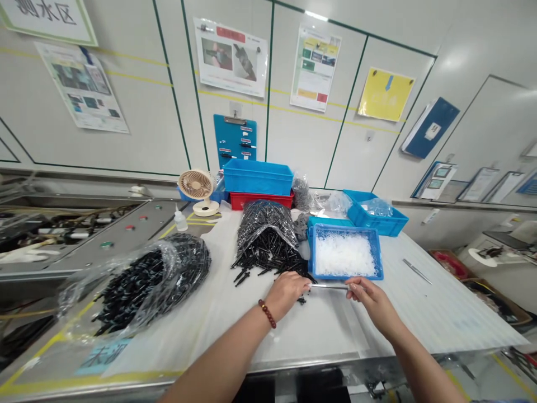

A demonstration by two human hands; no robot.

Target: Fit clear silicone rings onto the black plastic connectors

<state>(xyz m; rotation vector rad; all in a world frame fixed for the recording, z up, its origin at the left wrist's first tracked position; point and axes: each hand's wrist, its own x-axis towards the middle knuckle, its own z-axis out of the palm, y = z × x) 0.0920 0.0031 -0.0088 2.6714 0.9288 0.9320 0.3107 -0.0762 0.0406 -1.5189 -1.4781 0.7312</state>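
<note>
My right hand [369,301] pinches one end of slender metal tweezers [329,286], which lie level and point left. My left hand [288,292], a beaded bracelet on its wrist, is closed at the tip of the tweezers. What its fingers hold is too small to make out. Just beyond it, small black rod-shaped parts [268,246] spill out of a clear plastic bag [268,215] onto the table. A blue tray [348,277] full of small white translucent rings [346,254] stands right behind the tweezers and my right hand.
A second pair of tweezers [417,271] lies on the table at right. Another clear bag [188,260] of black parts lies at left. Behind stand a small fan [196,184], a white squeeze bottle [180,219], a stacked blue bin [258,178] and red bin [239,201].
</note>
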